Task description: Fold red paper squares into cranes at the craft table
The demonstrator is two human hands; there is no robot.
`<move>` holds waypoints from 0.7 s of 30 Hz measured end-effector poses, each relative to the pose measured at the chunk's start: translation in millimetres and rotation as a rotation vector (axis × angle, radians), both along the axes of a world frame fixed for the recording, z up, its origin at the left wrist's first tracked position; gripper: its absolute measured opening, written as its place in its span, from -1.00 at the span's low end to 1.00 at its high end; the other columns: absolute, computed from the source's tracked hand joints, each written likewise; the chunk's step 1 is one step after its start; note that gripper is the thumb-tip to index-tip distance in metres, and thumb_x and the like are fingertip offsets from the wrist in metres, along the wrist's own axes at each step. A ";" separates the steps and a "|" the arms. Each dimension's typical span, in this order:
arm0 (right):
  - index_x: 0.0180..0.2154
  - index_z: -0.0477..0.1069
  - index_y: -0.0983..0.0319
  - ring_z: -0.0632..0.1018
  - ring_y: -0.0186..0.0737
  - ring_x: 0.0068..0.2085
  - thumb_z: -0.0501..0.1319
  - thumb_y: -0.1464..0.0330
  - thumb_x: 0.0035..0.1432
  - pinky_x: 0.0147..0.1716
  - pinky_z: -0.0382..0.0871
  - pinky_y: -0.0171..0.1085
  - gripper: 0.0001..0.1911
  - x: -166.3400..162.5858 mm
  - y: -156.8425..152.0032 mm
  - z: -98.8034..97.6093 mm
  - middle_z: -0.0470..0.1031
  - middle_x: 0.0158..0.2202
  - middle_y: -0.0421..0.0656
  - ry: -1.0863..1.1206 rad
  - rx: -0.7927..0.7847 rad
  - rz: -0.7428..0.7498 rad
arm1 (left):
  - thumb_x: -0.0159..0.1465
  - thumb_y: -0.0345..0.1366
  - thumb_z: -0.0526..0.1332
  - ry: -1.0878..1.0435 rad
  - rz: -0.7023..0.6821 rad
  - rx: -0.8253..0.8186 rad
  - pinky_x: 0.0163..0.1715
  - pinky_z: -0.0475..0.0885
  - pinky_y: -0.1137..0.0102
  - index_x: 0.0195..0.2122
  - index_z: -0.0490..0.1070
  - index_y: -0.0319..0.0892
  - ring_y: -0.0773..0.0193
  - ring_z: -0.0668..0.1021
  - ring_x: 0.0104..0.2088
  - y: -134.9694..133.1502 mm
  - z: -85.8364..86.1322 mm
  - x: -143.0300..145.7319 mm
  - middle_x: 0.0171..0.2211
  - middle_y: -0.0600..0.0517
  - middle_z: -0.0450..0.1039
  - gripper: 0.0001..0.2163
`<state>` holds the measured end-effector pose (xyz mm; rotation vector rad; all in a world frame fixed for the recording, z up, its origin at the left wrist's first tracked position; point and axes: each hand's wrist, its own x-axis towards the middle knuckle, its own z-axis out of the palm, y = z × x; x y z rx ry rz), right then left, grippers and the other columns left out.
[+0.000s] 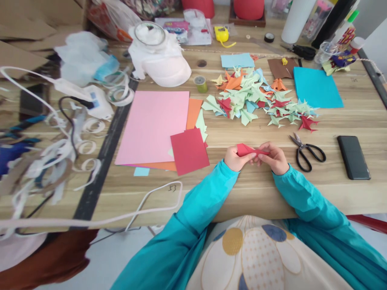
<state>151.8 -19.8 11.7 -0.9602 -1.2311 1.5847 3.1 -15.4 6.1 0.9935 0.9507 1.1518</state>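
Between my two hands is a piece of red paper (245, 150), folded into a narrow shape and raised over the near part of the table. My left hand (234, 158) pinches its left end with the thumb on top. The fingers of my right hand (274, 158) grip the right end. Beyond them spreads a pile of folded paper figures (246, 94) in pale green, orange, red and blue. Left of my hands lie red paper sheets (190, 152), partly over a large pink sheet (157, 125). Black-handled scissors (306, 152) rest to the right, blades partly apart.
A black phone (353, 157) lies at the right. Blue paper (317, 88) sits behind the scissors. A yellow tape measure (222, 34) and a white-wrapped bundle (160, 56) stand at the back. Cables and paper strips (63, 145) clutter the left; a white cord (127, 214) crosses the front.
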 end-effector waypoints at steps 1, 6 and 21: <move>-0.35 0.29 0.24 0.49 -0.32 -0.58 0.32 0.24 -0.07 -0.62 0.41 -0.33 -0.70 0.3 0.0 0.1 0.50 -0.53 -0.21 0.010 -0.008 0.011 | -0.13 -0.19 0.39 0.000 0.004 0.000 -0.69 0.43 0.45 -0.49 0.50 -0.29 0.37 0.44 -0.69 0.0 0.7 -0.2 -0.65 0.03 0.46 -0.74; -0.38 0.32 0.25 0.48 -0.34 -0.61 0.31 0.26 -0.07 -0.65 0.40 -0.34 -0.74 0.4 -1.3 0.0 0.50 -0.56 -0.22 0.012 0.007 0.000 | -0.13 -0.19 0.39 0.000 -0.037 -0.026 -0.69 0.43 0.43 -0.49 0.51 -0.28 0.38 0.43 -0.69 0.1 5.0 -2.2 -0.60 0.01 0.49 -0.74; -0.49 0.42 0.25 0.49 -0.31 -0.61 0.32 0.34 -0.08 -0.70 0.39 -0.33 -0.88 3.2 -3.3 4.3 0.51 -0.58 -0.20 0.035 0.064 -0.082 | -0.09 -0.24 0.38 -0.067 -0.101 0.067 -0.64 0.48 0.39 -0.46 0.54 -0.22 0.33 0.49 -0.62 -0.7 4.2 -5.1 -0.52 0.00 0.49 -0.81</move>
